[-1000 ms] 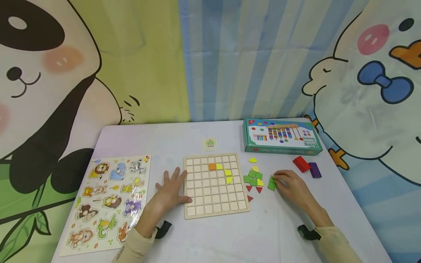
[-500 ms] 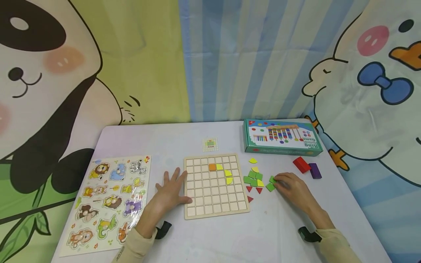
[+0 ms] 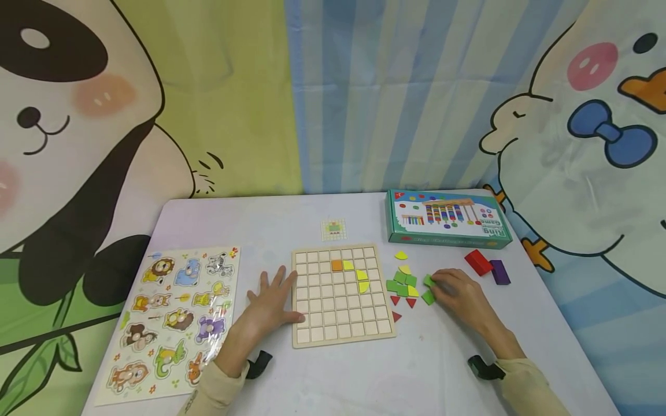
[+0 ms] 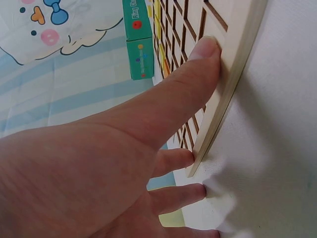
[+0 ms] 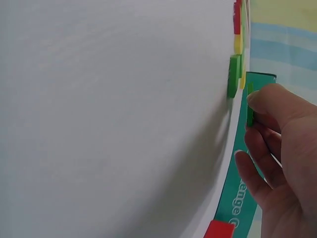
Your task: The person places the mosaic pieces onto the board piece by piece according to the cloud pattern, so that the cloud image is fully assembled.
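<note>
My left hand (image 3: 267, 306) lies spread at the left edge of a wooden grid board (image 3: 333, 316). Its thumb (image 4: 198, 59) rests on the board's frame, and one finger touches the edge. The board carries an orange square tile (image 3: 337, 265) and several yellow tiles (image 3: 362, 287). To the right, my right hand (image 3: 459, 293) pinches a green square tile (image 5: 250, 106) between thumb and fingers, slightly above the table. Another green tile (image 3: 428, 297) lies on the cloth just below it. Several loose green, yellow and red tiles (image 3: 401, 283) lie between board and hand.
A small pattern card (image 3: 333, 229) lies behind the board. The green game box (image 3: 447, 219) stands at the back right, with a red block (image 3: 477, 263) and a purple block (image 3: 500, 272) before it. An animal puzzle board (image 3: 171, 323) lies on the left.
The two green tiles by my right hand were close together and now stand apart, as the hand lifts one slightly. My left hand stays at the board.
</note>
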A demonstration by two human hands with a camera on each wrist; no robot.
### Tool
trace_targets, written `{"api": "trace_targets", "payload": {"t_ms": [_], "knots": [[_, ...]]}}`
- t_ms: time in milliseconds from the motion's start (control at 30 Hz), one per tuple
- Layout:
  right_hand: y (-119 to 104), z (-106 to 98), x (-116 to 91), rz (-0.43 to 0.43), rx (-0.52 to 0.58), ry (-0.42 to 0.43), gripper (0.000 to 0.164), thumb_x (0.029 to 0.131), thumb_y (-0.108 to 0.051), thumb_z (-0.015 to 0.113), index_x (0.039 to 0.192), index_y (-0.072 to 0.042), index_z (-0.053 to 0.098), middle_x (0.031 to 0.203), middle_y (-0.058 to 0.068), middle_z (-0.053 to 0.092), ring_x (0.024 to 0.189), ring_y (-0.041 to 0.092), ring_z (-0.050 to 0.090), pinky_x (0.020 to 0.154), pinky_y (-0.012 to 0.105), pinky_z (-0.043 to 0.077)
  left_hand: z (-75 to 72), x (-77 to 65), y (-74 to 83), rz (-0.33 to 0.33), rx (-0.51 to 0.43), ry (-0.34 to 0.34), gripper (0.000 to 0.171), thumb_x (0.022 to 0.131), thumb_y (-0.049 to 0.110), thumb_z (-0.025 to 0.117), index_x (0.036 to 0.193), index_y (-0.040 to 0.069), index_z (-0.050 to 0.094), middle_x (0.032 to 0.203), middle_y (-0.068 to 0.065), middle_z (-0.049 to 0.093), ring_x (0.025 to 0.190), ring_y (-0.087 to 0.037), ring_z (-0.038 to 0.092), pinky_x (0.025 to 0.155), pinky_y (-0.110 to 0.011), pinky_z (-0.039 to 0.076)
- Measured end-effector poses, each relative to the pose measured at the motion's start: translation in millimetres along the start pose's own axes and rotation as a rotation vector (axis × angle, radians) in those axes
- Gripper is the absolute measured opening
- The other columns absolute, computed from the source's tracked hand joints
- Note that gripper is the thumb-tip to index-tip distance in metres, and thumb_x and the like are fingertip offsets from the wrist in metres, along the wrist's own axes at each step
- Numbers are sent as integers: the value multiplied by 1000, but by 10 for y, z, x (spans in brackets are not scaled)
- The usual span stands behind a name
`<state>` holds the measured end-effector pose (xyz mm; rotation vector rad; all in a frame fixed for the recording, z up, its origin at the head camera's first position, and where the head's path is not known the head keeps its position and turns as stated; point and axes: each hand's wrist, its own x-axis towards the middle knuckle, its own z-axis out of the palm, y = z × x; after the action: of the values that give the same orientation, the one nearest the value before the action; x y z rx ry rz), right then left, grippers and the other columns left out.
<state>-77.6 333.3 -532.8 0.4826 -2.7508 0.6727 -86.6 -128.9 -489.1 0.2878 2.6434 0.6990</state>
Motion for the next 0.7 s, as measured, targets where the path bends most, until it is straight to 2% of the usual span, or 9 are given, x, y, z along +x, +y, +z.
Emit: {"api": "trace_targets", "payload": {"t_ms": [100, 267, 567, 700], "knots": [[-72, 0, 74, -9, 27, -8, 37, 79, -11, 87, 114, -12, 76, 116, 2, 71, 110, 20, 65, 99, -3, 33, 8, 0, -3, 0, 0, 0, 101, 80, 35, 85, 160, 7, 29, 168, -26, 13, 148, -62, 1, 101, -90, 12], [-227, 44, 223, -56, 51, -13, 39, 78, -10, 88, 114, -12, 75, 118, 3, 70, 113, 22, 65, 100, 1, 38, 21, -3, -3, -2, -1, -1, 102, 80, 36, 85, 160, 8, 29, 168, -25, 12, 149, -61, 0, 101, -89, 12], [-515, 260, 583, -283, 179, -3, 35, 75, -3, 88, 108, -4, 76, 113, 8, 71, 106, 21, 66, 98, 5, 44, 39, 9, -13, -8, 7, 2, 102, 79, 37, 86, 160, 8, 30, 168, -24, 13, 149, -61, 1, 101, -90, 13], [-689, 379, 750, -379, 223, -26, 33, 77, 0, 86, 108, -2, 75, 112, 10, 70, 104, 21, 65, 90, 21, 56, 39, 9, -19, -7, 10, 5, 102, 79, 37, 85, 160, 9, 30, 168, -24, 13, 149, -61, 1, 101, -89, 13]]}}
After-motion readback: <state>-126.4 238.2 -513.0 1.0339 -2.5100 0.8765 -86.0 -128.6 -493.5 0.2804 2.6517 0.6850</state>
